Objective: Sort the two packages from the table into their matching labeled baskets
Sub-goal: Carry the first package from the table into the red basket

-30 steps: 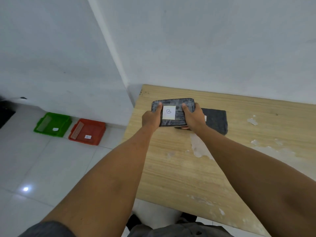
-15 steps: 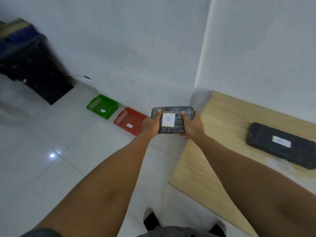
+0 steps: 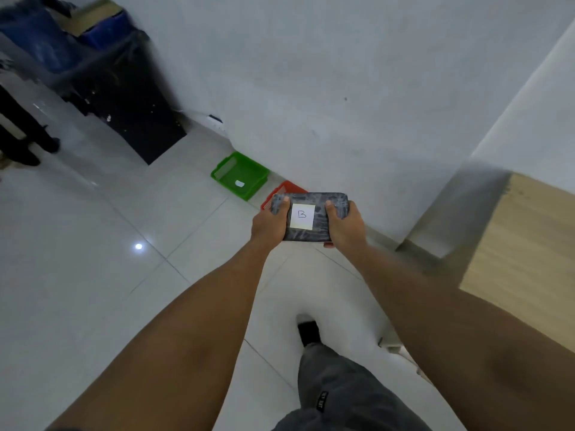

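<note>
The left hand (image 3: 268, 223) and right hand (image 3: 344, 227) clasp the dark package (image 3: 311, 216) marked B by its ends, above the floor; carrying seems underway; next, matching it to the green basket (image 3: 239, 175) or red basket (image 3: 284, 188), their labels unreadable.

The one camera sits on my head, looking forward and steeply down along my forearms to the tiled floor (image 3: 93, 259), wall ahead, table (image 3: 529, 244) at right edge.

White tiled floor (image 3: 93, 275) w/ light glare, grey walls (image 3: 311, 73), wooden table (image 3: 529, 244) at right.
</note>
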